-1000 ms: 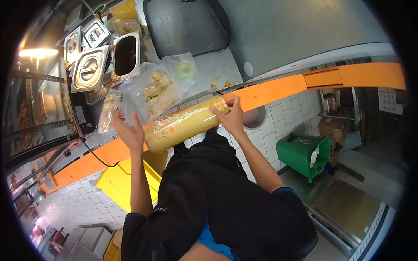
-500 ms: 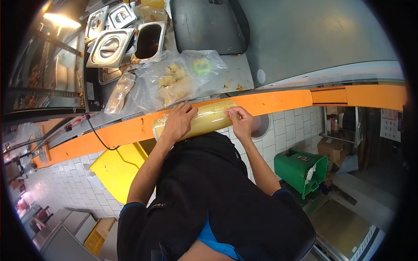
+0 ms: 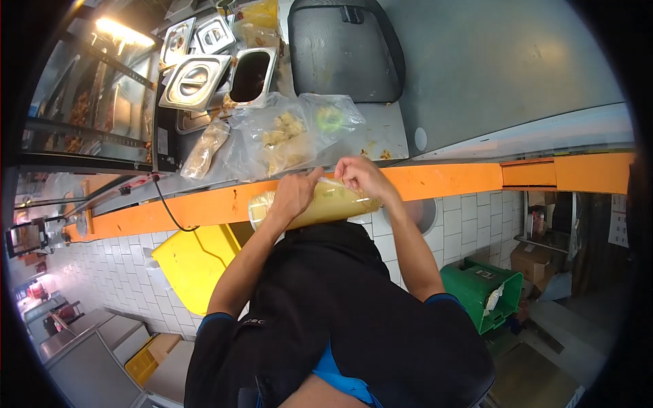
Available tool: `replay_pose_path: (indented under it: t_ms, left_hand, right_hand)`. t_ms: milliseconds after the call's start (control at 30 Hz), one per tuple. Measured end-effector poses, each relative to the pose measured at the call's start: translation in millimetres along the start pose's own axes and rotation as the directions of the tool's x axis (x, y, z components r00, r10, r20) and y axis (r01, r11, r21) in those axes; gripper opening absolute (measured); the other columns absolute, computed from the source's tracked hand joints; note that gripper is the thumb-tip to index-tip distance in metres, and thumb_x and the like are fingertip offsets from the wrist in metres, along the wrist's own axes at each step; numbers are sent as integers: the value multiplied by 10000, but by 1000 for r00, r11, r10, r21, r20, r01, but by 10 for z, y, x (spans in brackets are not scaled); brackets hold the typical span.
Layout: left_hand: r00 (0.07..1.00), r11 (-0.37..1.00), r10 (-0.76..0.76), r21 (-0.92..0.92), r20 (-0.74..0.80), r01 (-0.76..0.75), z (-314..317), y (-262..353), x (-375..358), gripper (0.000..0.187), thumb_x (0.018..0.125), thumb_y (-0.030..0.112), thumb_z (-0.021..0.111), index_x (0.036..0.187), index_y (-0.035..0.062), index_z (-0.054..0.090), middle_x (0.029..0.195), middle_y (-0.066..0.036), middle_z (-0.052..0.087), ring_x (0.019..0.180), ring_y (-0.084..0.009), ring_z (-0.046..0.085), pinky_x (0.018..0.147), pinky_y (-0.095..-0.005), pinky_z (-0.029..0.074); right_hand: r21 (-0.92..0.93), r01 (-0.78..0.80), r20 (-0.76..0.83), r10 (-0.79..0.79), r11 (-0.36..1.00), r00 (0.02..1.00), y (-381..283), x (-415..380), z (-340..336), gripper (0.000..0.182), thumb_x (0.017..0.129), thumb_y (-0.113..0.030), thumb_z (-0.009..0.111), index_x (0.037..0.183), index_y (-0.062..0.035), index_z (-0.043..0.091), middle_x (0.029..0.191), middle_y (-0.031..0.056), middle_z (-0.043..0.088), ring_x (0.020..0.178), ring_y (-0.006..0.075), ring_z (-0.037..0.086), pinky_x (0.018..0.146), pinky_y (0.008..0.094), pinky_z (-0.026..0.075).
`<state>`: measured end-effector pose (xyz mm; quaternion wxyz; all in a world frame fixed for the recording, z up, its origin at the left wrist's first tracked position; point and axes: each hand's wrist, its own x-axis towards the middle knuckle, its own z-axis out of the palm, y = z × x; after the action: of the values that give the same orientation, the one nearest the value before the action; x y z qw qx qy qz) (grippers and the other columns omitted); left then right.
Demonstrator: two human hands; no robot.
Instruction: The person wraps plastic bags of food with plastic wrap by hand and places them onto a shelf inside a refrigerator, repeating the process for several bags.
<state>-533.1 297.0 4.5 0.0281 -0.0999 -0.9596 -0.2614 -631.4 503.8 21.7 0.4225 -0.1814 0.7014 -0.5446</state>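
Observation:
A wide roll of yellowish cling film (image 3: 337,205) lies across my lap, against the orange counter edge. My left hand (image 3: 296,193) is closed over its left part, with the index finger stretched along the top. My right hand (image 3: 366,179) pinches at the film on the roll's upper side, fingers curled together. A pale strip of film shows between the two hands. On the counter just beyond lie clear plastic bags, one with pale yellowish food pieces (image 3: 286,132) and one with something green (image 3: 331,117).
Steel lids (image 3: 195,81) and a steel pan with dark contents (image 3: 252,76) stand at the back left, near a black bag (image 3: 343,58). A wrapped packet (image 3: 205,149) lies at the counter's front. Below are a yellow bin (image 3: 197,262) and a green crate (image 3: 481,296).
My right hand has moved from the roll's right end toward its upper middle, closer to my left hand. The camera view has shifted slightly, moving the counter items right and down.

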Motion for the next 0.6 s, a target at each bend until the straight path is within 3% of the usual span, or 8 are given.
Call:
replay_pose_path:
  t_ms: [67, 133, 167, 233, 333, 433, 500, 600]
  left_hand:
    - [998, 994, 48, -95, -29, -51, -10, -23, -44, 102, 874, 104, 593, 971, 81, 568, 697, -171, 630, 628, -407, 623, 571, -492, 491]
    - [994, 984, 9, -178, 107, 10, -98, 50, -139, 106, 876, 92, 592, 978, 77, 568, 803, -165, 654, 699, -408, 630, 594, -476, 495]
    - [994, 985, 13, -173, 108, 6, -106, 63, -216, 106, 876, 92, 592, 978, 77, 568, 803, -165, 654, 699, -408, 630, 594, -476, 495]
    - [991, 952, 43, -297, -125, -79, -128, 34, -289, 154, 843, 85, 652, 982, 71, 587, 817, -168, 636, 679, -405, 623, 587, -483, 482]
    - [977, 973, -197, -141, -87, 183, -359, 72, -369, 172, 803, 95, 713, 953, 90, 628, 970, -121, 628, 901, -385, 608, 736, -482, 479]
    - [925, 926, -370, 42, -86, 375, -296, -84, -552, 340, 789, 202, 771, 1074, 101, 616, 1160, -129, 600, 1182, -421, 484, 927, -499, 427]
    - [739, 826, -463, 65, -489, 561, -274, -264, -498, 753, 721, 339, 824, 1300, 26, 459, 1199, -234, 565, 1175, -469, 463, 947, -548, 400]
    - [733, 753, -658, -191, -175, 630, -419, -446, -304, 1002, 697, 320, 835, 1416, -45, 239, 1301, -364, 474, 1292, -491, 389, 1095, -559, 297]
  right_hand:
    - [216, 179, -416, -75, 960, 906, -105, 309, -111, 339, 787, -306, 565, 935, -8, 630, 707, 76, 638, 631, 179, 578, 602, 300, 462]
    - [-365, -208, -834, -220, 907, 505, 173, 1061, -238, 352, 796, -299, 633, 991, -7, 629, 812, 108, 651, 699, 169, 604, 711, 305, 499]
    - [-362, -204, -837, -220, 910, 501, 119, 1115, -158, 352, 796, -299, 633, 991, -7, 629, 812, 108, 651, 699, 169, 604, 711, 305, 499]
    - [-242, -1, -602, -150, 970, 784, -116, 1220, -3, 367, 772, -282, 704, 1027, -22, 663, 971, 132, 673, 856, 244, 638, 829, 377, 501]
    - [-739, 383, -189, -716, 555, 672, -236, 1250, 349, 311, 762, -180, 706, 1042, -46, 695, 1021, 112, 682, 969, 293, 618, 916, 394, 472]
    - [-805, 434, 61, -669, 406, 740, -97, 1372, 637, 248, 766, -159, 689, 990, -57, 715, 1020, 98, 687, 1000, 307, 594, 926, 401, 460]
    - [-762, 480, 50, -700, 434, 713, -37, 1426, 631, 235, 771, -150, 679, 980, -50, 714, 996, 103, 683, 984, 307, 596, 922, 400, 460]
    - [-695, 521, 67, -677, 495, 733, 9, 1412, 610, 216, 782, -145, 657, 961, -36, 711, 971, 119, 679, 963, 316, 600, 915, 403, 462]
